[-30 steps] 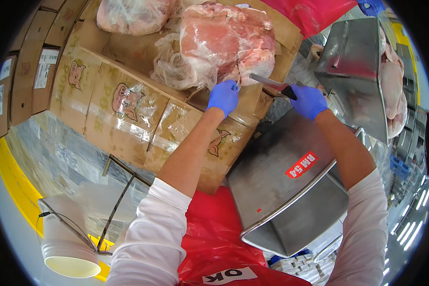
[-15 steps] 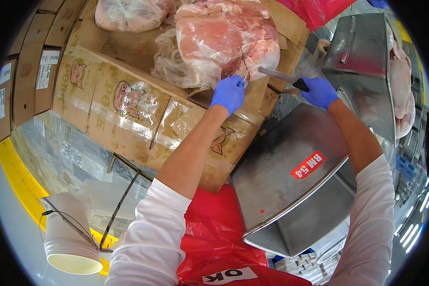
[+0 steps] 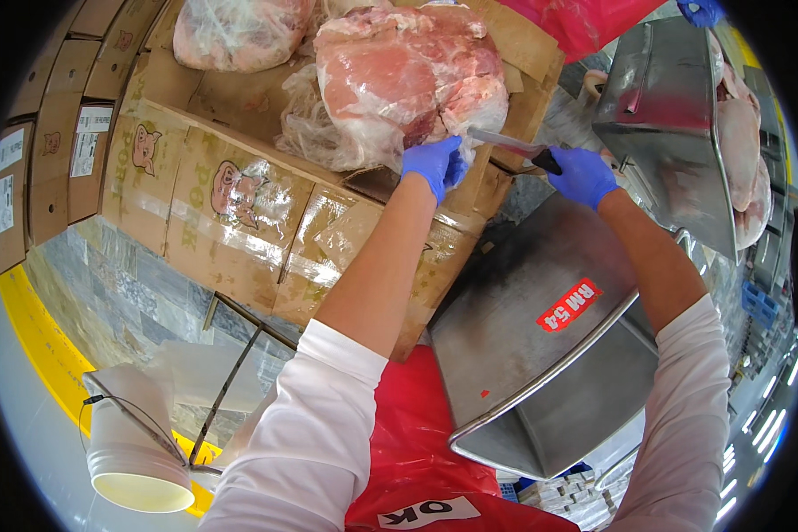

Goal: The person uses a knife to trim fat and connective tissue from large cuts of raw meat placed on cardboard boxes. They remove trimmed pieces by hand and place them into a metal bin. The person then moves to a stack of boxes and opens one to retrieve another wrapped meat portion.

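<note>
A large piece of raw pork (image 3: 390,75) lies on the cardboard boxes, with clear plastic wrap (image 3: 315,133) bunched at its left side. My left hand (image 3: 434,166), in a blue glove, is closed on the near edge of the meat. In my right hand (image 3: 582,175), also gloved in blue, is a knife (image 3: 511,143) gripped by its black handle. Its blade points left, with the tip at the meat's right near corner, just right of my left hand. My left fingertips are partly hidden.
Another wrapped meat piece (image 3: 239,35) sits at the far left. A steel bin (image 3: 541,293) stands below my right arm; a second steel bin (image 3: 656,115) with meat is farther right. A white bucket (image 3: 137,443) stands at lower left. A co-worker's blue-gloved hand (image 3: 700,11) shows at top right.
My right hand and the knife have shifted slightly left. My left hand has moved slightly right and stays at the meat's edge. The whole view has shifted a little.
</note>
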The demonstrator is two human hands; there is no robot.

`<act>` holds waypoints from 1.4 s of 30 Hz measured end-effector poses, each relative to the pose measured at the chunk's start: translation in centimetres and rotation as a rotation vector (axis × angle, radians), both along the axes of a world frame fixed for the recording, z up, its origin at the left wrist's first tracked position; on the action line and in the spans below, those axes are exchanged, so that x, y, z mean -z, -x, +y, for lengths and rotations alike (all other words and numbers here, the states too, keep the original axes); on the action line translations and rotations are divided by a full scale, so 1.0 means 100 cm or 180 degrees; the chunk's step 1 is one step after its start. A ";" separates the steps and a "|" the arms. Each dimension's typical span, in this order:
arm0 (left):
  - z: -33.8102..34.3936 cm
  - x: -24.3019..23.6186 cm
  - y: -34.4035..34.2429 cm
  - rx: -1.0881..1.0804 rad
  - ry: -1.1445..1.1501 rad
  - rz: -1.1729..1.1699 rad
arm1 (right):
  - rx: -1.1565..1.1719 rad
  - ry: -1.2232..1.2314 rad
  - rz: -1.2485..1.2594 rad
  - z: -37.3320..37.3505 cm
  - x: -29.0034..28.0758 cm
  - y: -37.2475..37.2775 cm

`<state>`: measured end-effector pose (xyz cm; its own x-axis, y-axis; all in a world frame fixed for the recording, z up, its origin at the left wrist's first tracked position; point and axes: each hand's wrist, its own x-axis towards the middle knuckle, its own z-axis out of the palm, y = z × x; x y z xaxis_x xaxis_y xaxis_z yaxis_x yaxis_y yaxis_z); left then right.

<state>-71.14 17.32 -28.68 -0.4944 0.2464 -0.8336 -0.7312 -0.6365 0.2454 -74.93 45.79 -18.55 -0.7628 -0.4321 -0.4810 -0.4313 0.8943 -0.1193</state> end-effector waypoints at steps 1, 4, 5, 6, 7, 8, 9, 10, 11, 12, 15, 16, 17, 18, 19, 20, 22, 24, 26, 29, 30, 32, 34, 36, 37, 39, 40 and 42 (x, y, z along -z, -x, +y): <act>0.002 0.005 0.001 -0.0124 -0.0077 -0.0118 | -0.0001 0.0013 0.0011 -0.003 -0.002 -0.001; 0.003 0.020 -0.001 -0.0372 -0.0291 -0.0268 | -0.0019 0.0055 0.0033 -0.010 -0.008 -0.002; 0.001 0.024 -0.003 -0.0372 -0.0350 -0.0188 | -0.0034 0.0070 0.0031 -0.010 -0.007 -0.002; -0.002 0.027 -0.004 -0.0378 -0.0407 -0.0104 | -0.0055 0.0088 0.0032 -0.011 -0.007 -0.001; -0.002 0.020 -0.003 -0.0341 -0.0354 -0.0149 | -0.0019 0.0066 0.0020 -0.011 -0.006 -0.002; 0.001 0.010 -0.001 -0.0275 -0.0306 -0.0207 | 0.0047 0.0038 -0.0003 -0.009 -0.005 -0.005; 0.003 -0.001 -0.002 -0.0213 -0.0256 -0.0263 | 0.0109 0.0011 -0.0025 -0.006 -0.004 -0.007; 0.002 -0.004 -0.006 -0.0137 -0.0243 -0.0106 | 0.0085 0.0037 -0.0001 -0.004 -0.002 -0.007; -0.001 -0.007 -0.011 -0.0061 -0.0231 0.0051 | 0.0061 0.0063 0.0023 -0.002 0.000 -0.008; -0.003 -0.009 -0.014 0.0019 -0.0221 0.0206 | 0.0041 0.0086 0.0046 0.001 0.002 -0.008; -0.007 -0.020 -0.016 0.0130 -0.0034 0.0311 | 0.0123 0.0051 -0.0128 -0.004 -0.004 -0.008; -0.009 -0.017 -0.016 0.0150 -0.0026 0.0315 | 0.0138 0.0032 -0.0127 -0.006 -0.005 -0.008; -0.010 -0.014 -0.015 0.0173 -0.0020 0.0316 | 0.0157 0.0011 -0.0129 -0.008 -0.007 -0.008; -0.010 -0.011 -0.014 0.0200 -0.0015 0.0316 | 0.0180 -0.0011 -0.0131 -0.009 -0.008 -0.008; -0.011 -0.004 -0.013 0.0148 -0.0016 0.0219 | 0.0149 0.0009 -0.0071 -0.010 -0.008 -0.008; -0.010 0.003 -0.010 0.0095 -0.0017 0.0126 | 0.0117 0.0031 -0.0008 -0.011 -0.007 -0.008; -0.005 0.005 -0.008 0.0013 0.0178 0.0013 | 0.0118 0.0050 0.0052 -0.009 -0.005 -0.011; 0.005 -0.003 -0.006 -0.0048 0.0569 -0.0017 | 0.0181 0.0044 0.0050 -0.004 -0.001 -0.016; 0.008 -0.008 -0.002 -0.0222 0.0920 0.0298 | 0.0234 -0.0095 0.0053 -0.015 -0.008 -0.020; 0.018 -0.014 -0.004 -0.0521 0.1237 0.0494 | 0.0354 -0.0105 0.0190 -0.009 -0.007 -0.033; 0.021 -0.016 -0.006 -0.0629 0.1310 0.0511 | 0.0399 -0.0073 0.0257 -0.003 -0.005 -0.039; 0.018 -0.010 -0.005 -0.0565 0.1374 0.0493 | 0.0509 -0.0202 0.0241 -0.008 -0.011 -0.047; 0.015 -0.011 -0.003 -0.0464 0.1462 0.0521 | 0.0564 -0.0285 0.0221 -0.010 -0.014 -0.050; 0.013 -0.022 0.001 -0.0305 0.1563 0.0593 | 0.0581 -0.0329 0.0185 -0.005 -0.011 -0.054; 0.010 -0.019 -0.001 -0.0226 0.1582 0.0635 | 0.0563 -0.0383 0.0225 -0.009 -0.014 -0.054; 0.005 -0.014 -0.007 -0.0065 0.1616 0.0719 | 0.0530 -0.0494 0.0305 -0.015 -0.020 -0.054; 0.004 -0.016 -0.005 -0.0061 0.1638 0.0754 | 0.0529 -0.0492 0.0318 -0.018 -0.023 -0.056; 0.005 -0.019 0.000 -0.0052 0.1678 0.0825 | 0.0530 -0.0493 0.0346 -0.026 -0.028 -0.060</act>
